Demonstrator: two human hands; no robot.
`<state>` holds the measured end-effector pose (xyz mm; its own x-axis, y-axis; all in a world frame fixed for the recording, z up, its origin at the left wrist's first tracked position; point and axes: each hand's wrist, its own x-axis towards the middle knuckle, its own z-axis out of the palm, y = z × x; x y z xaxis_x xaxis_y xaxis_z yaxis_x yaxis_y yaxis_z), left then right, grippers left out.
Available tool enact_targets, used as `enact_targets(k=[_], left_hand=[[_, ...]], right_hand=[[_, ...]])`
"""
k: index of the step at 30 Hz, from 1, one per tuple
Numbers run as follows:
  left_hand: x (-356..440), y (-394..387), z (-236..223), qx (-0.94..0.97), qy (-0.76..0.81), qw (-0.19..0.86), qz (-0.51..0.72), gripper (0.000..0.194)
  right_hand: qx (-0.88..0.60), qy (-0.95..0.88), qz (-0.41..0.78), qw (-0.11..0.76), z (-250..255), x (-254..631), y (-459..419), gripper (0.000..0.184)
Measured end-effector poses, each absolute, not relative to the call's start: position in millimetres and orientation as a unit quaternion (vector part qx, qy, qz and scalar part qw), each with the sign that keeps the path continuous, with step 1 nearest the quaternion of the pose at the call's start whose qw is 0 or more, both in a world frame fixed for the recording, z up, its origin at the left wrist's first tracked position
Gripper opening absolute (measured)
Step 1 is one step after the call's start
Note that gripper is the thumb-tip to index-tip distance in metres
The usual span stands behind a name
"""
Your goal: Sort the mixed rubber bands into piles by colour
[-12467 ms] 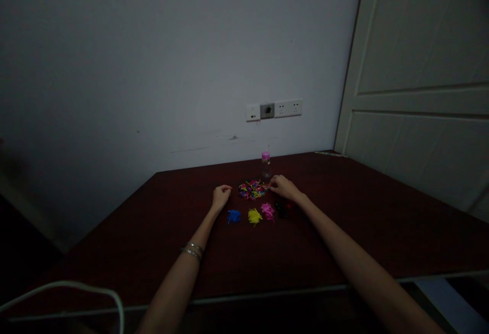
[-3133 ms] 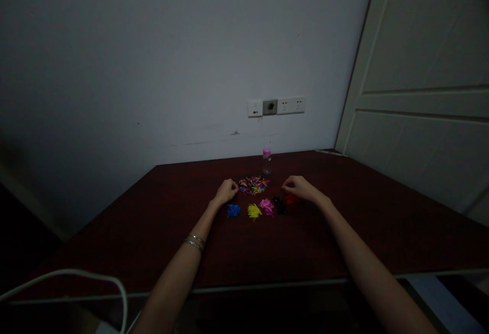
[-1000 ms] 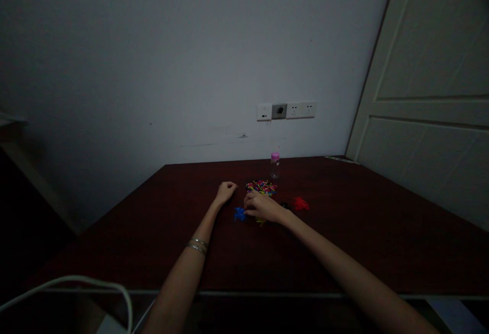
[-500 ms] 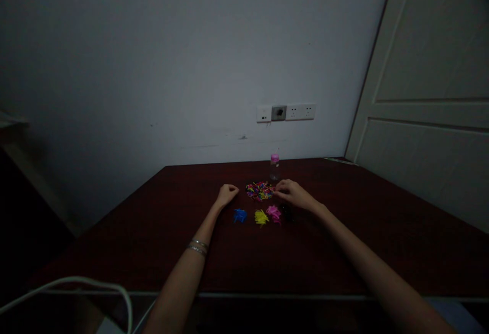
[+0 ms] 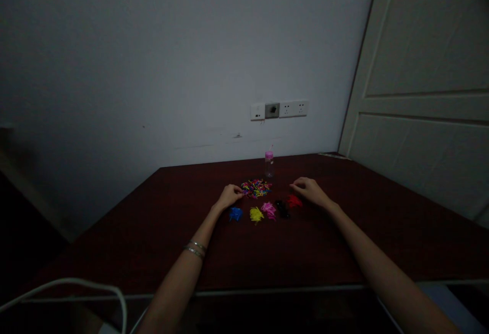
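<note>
Head view has the mixed pile (image 5: 256,188) of small coloured strands lying in front of us on the dark red table (image 5: 275,257), toward its far side. Our left hand (image 5: 228,196) is at the pile's left edge, thumb and fingers drawn together at the strands; we cannot tell whether a strand is caught between them. Our right hand (image 5: 309,190) is to the right of the pile and apart from it, just beyond the red pile (image 5: 294,201), its fingers bent toward the thumb; whether they grip anything, we cannot make out.

On our near side of the mixed strands, sorted heaps run from left to right: the blue pile (image 5: 236,214), the yellow pile (image 5: 256,215), the pink pile (image 5: 269,210), the black pile (image 5: 282,209), then the red one. Just behind the mixed strands we see a clear bottle (image 5: 269,167) standing upright under a pink cap (image 5: 269,155). Bracelets (image 5: 195,248) circle our left forearm. Farther out, we have the pale wall (image 5: 191,69) with its row of sockets (image 5: 293,109), a panelled door (image 5: 416,89) at right and a white cable (image 5: 76,281) at lower left.
</note>
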<state>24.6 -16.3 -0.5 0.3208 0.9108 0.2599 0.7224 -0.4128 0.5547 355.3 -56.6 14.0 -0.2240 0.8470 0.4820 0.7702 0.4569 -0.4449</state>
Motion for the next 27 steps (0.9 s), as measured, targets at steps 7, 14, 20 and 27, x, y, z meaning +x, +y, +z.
enact_targets(k=[7,14,20,27], left_hand=[[33,-15,0,0.831,0.481,0.085,0.265,0.024],[38,-16,3,0.829,0.492,0.050,0.261,0.020],[38,-18,8,0.828,0.493,0.020,0.266,0.021],[41,-12,12,0.860,0.461,0.014,0.218,0.021]], right_hand=[[-0.517,-0.790,0.030,0.328,16,356,-60,0.029],[-0.509,-0.794,0.024,0.332,14,357,-57,0.028],[-0.506,-0.795,0.028,0.333,15,356,-57,0.027],[-0.509,-0.797,0.025,0.323,14,356,-57,0.028]])
